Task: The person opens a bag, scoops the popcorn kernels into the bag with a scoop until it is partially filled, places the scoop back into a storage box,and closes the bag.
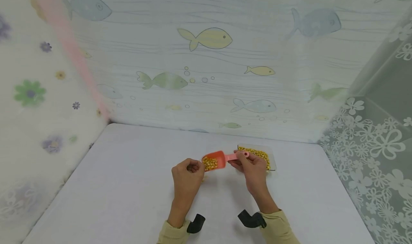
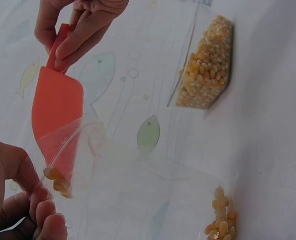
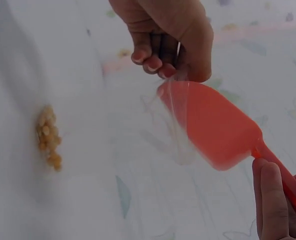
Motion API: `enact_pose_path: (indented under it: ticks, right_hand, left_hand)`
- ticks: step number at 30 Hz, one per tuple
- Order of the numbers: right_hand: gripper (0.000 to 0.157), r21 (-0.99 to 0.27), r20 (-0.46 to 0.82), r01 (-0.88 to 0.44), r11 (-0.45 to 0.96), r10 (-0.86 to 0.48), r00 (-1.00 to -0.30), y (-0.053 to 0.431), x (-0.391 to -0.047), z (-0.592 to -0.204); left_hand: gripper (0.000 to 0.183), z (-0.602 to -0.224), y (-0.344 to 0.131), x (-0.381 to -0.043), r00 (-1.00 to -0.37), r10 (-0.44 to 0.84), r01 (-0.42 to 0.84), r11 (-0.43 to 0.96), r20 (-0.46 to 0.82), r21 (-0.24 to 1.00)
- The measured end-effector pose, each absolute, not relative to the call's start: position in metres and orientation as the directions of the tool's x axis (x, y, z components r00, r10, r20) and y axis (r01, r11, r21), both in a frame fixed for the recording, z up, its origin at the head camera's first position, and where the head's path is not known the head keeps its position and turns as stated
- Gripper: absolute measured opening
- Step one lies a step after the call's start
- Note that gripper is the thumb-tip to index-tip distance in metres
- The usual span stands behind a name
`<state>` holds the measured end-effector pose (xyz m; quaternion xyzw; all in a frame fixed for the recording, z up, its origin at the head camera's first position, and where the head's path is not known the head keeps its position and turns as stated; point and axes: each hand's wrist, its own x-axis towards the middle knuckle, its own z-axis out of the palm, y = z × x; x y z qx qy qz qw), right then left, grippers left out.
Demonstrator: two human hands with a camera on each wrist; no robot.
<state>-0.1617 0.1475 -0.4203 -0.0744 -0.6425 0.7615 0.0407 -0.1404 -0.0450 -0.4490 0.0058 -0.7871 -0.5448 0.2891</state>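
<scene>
My right hand (image 1: 255, 170) grips the handle of a red-orange scoop (image 1: 220, 159), which carries yellow corn kernels (image 1: 210, 163). Its front end reaches into the mouth of a clear plastic bag (image 2: 122, 160), as both wrist views show. At the rim, my left hand (image 1: 188, 176) pinches the bag's edge between thumb and fingers, beside the scoop's tip. A small heap of kernels (image 3: 48, 137) lies in the bottom of the bag. In the left wrist view a few kernels (image 2: 57, 181) sit at the scoop's lip, inside the film.
Behind my right hand stands a clear rectangular container (image 1: 273, 160) filled with corn kernels. All this is on a white tabletop (image 1: 135, 179). A fish-patterned curtain (image 1: 206, 61) closes off the back, with flowered fabric (image 1: 30, 129) on the left.
</scene>
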Motion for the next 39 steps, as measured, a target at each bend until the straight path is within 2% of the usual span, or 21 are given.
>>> enact_pose_path:
  ticks: [20,28,39]
  right_hand:
    - [0.016,-0.961,0.242,-0.229,0.158,0.069,-0.968,0.130,-0.146,-0.404]
    - [0.014,-0.943,0.277,-0.259,0.208,0.064,-0.959,0.126,-0.144,-0.403]
    - [0.011,-0.895,0.413,-0.399,0.201,0.031,-0.910,0.127,-0.137,-0.404]
  left_hand:
    - [0.012,-0.449,-0.046,-0.140,-0.822,-0.331,0.321,0.402,0.462,0.858]
    - [0.012,-0.448,-0.046,-0.139,-0.826,-0.336,0.315,0.390,0.452,0.865]
    - [0.011,-0.449,-0.047,-0.139,-0.830,-0.334,0.299,0.409,0.447,0.862]
